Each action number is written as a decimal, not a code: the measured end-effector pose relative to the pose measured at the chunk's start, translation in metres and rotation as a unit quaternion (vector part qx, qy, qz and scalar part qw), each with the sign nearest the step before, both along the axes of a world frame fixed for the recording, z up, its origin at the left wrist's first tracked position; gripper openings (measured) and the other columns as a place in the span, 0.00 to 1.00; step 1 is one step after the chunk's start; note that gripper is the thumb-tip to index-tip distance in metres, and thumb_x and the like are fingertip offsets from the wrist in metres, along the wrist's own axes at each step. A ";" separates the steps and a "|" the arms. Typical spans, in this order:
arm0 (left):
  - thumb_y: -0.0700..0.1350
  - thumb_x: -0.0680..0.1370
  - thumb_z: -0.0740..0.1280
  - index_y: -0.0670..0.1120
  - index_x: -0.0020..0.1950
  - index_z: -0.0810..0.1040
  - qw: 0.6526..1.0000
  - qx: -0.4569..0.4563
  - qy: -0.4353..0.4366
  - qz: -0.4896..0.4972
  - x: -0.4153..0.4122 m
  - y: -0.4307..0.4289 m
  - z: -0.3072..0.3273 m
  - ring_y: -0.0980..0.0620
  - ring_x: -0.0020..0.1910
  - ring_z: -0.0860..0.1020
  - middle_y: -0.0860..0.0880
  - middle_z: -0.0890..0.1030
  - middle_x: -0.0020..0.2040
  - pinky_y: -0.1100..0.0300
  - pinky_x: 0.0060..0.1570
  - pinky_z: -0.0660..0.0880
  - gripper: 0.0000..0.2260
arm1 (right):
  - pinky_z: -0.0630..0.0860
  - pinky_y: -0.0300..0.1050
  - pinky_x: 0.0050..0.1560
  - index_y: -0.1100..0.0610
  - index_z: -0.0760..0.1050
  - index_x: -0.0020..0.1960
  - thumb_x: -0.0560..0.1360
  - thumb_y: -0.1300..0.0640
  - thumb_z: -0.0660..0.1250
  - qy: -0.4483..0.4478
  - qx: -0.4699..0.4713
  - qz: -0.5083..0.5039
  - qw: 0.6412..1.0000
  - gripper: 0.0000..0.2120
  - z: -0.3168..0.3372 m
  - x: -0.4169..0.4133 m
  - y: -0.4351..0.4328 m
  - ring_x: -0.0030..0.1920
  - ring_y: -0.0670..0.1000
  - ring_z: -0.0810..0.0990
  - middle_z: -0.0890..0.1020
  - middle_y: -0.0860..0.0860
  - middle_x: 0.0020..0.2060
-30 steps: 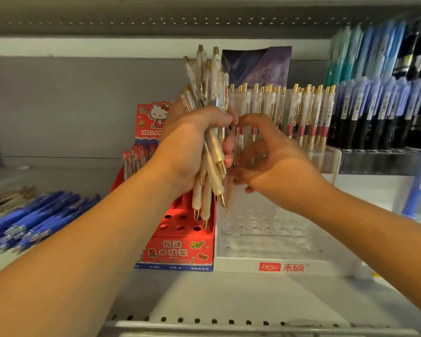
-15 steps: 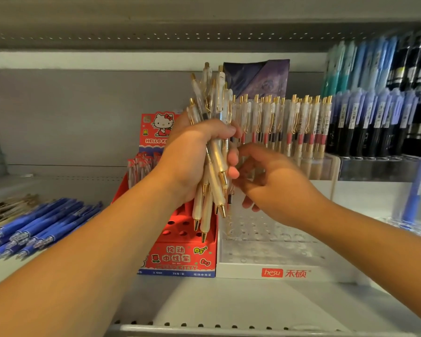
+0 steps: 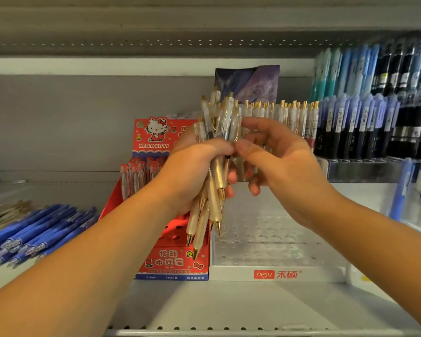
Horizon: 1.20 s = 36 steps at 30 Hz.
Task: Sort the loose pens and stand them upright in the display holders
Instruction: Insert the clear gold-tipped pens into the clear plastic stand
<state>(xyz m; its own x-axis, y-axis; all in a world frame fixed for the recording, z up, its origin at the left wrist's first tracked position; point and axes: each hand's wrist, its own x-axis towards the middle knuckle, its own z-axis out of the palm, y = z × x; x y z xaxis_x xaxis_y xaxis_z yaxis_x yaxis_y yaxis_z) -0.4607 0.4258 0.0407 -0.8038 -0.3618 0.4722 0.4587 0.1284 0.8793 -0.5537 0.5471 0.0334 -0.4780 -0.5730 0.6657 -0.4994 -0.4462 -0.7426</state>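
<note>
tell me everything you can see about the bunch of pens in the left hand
The bunch of pens is a loose fistful of translucent cream, plastic-looking barrels with gold tips and clips. Tips point down, clicker ends up, splayed unevenly. The left hand grips it mid-barrel in front of the clear holder; the right hand pinches one pen near the top.

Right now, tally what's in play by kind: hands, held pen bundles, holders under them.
Hands: 2 (left hand, right hand)
Held bundles: 1 (cream pen bundle, in the left grip)
Holders: 2 (red Hello Kitty holder, clear hesu holder)
Total: 5
</note>
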 end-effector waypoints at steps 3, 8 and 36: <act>0.38 0.80 0.63 0.39 0.50 0.77 0.999 -0.037 -0.014 -0.022 0.001 0.004 -0.002 0.49 0.22 0.76 0.43 0.76 0.27 0.61 0.22 0.73 0.05 | 0.73 0.42 0.27 0.57 0.76 0.60 0.70 0.52 0.71 -0.056 0.006 0.030 0.998 0.20 0.005 -0.004 0.001 0.32 0.55 0.77 0.82 0.54 0.43; 0.37 0.79 0.64 0.40 0.54 0.76 0.998 -0.054 -0.008 -0.027 -0.002 0.007 -0.005 0.47 0.22 0.77 0.40 0.78 0.29 0.59 0.22 0.74 0.05 | 0.74 0.40 0.29 0.59 0.75 0.50 0.76 0.63 0.68 -0.120 0.035 0.066 0.990 0.04 0.010 -0.009 0.006 0.29 0.52 0.79 0.82 0.54 0.33; 0.40 0.74 0.68 0.42 0.40 0.80 0.993 0.046 0.033 0.107 -0.009 -0.005 -0.001 0.47 0.22 0.71 0.42 0.74 0.29 0.58 0.26 0.70 0.04 | 0.80 0.35 0.31 0.52 0.75 0.46 0.72 0.71 0.71 -0.004 0.080 -0.074 0.994 0.15 0.004 -0.013 -0.002 0.34 0.39 0.81 0.78 0.50 0.41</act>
<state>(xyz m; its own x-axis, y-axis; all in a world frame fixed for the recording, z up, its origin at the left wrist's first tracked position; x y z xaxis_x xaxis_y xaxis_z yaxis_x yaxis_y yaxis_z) -0.4694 0.4210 0.0395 -0.6723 -0.5643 0.4791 0.4869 0.1504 0.8604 -0.5669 0.5452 0.0375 -0.5701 -0.5941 0.5675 -0.5446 -0.2440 -0.8024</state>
